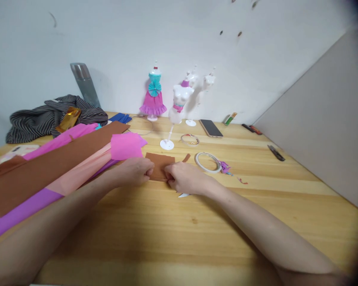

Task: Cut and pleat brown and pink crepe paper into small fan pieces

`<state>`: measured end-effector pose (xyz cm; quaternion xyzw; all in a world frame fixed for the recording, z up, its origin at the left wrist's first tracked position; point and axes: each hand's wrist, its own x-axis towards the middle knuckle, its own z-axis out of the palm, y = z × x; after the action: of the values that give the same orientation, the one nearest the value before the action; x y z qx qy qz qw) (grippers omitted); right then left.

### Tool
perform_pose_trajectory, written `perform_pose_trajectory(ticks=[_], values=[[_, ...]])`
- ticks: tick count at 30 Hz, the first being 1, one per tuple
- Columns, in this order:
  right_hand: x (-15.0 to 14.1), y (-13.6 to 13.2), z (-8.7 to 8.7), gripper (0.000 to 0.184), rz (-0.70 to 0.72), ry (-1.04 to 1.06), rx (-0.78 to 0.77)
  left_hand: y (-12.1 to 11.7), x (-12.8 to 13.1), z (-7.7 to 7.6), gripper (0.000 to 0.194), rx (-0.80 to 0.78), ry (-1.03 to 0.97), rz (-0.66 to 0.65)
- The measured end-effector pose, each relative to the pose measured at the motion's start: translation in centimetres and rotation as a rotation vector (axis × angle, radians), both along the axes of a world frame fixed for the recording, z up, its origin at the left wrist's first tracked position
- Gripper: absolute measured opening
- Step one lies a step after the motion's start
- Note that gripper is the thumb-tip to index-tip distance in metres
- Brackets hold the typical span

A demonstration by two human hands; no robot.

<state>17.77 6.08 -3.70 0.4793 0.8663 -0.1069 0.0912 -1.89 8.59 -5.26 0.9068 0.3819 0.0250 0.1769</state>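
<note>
A small rectangle of brown crepe paper (160, 166) lies flat on the wooden table between my hands. My left hand (136, 171) is closed at its left edge, the fingertips curled down onto it. At the right edge my right hand (185, 176) is closed too, thumb and fingers pinching the paper. From under that hand pokes a pointed metal blade (183, 195); the rest of it is hidden. Just beyond the sheet is a narrow brown strip (186, 158). A white mannequin (182, 97) with pink bands stands behind the paper.
Crepe paper sheets (56, 159) pile up at left, before a striped cloth (56, 117) and a bottle (85, 85). A dressed mannequin (154, 95) stands behind. Rightward are tape rolls (208, 171), purple scraps (225, 167), a phone (211, 128) and a cutter (276, 153).
</note>
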Motion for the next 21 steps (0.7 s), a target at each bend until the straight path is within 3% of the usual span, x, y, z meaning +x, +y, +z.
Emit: perform_pose_trajectory(ticks=[6,17,21], values=[[0.0,0.0,0.1,0.015,0.009,0.011,-0.002,0.3,0.1,0.0,0.011,-0.074,-0.034,0.016],[0.0,0.1,0.2,0.016,0.010,0.024,-0.033,0.5,-0.1,-0.6,0.012,-0.016,-0.055,-0.019],[0.1,0.2,0.2,0.017,0.014,0.032,-0.032,0.9,-0.3,-1.0,0.016,-0.074,-0.098,-0.002]])
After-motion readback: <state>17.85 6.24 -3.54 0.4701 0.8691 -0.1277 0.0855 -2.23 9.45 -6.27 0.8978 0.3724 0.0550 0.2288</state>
